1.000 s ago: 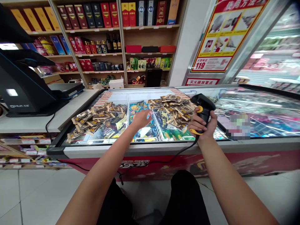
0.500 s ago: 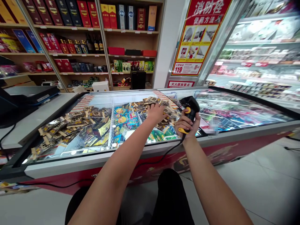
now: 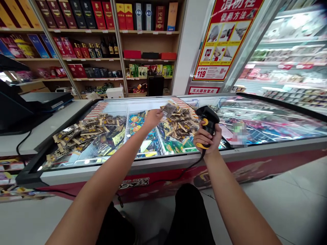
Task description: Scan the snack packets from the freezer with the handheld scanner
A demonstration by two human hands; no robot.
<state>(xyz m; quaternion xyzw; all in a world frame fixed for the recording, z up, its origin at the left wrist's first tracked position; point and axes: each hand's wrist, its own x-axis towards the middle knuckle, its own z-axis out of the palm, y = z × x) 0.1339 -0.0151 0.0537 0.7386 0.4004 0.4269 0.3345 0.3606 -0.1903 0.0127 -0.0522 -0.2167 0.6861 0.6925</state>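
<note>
My left hand [image 3: 152, 119] pinches one packet [image 3: 168, 108] by its edge, lifted clear of the pile and tilted twd the scanner. My right hand [image 3: 207, 139] is clenched round the scanner [image 3: 209, 121] grip, thumb near the yellow button, nose aimed left at the packet. Cable [image 3: 176, 175] drops from under my right fist, runs down the freezer front.

The packet hangs between my two hands, just left of the scanner nose, apart from it, above the freezer lid [image 3: 143, 102].

Under my left hand and just right of it lies the right pile [image 3: 182, 124] of same brown packets, loose on the glass. Well left of my left hand sits the left pile [image 3: 84, 131], spread wider. Between the piles, thru the glass, bright-coloured packs down in the freezer bins.

How far along, as I judge it: one packet is up at the scanner, can't tell if it has read. Both piles are big; can't tell which is done and which is waiting, so prob. plenty left.

Far left of both hands: counter [image 3: 51, 122] w/ black till [image 3: 15, 109]. Beyond the freezer, shelves [image 3: 107, 41] of boxes and bottles.
</note>
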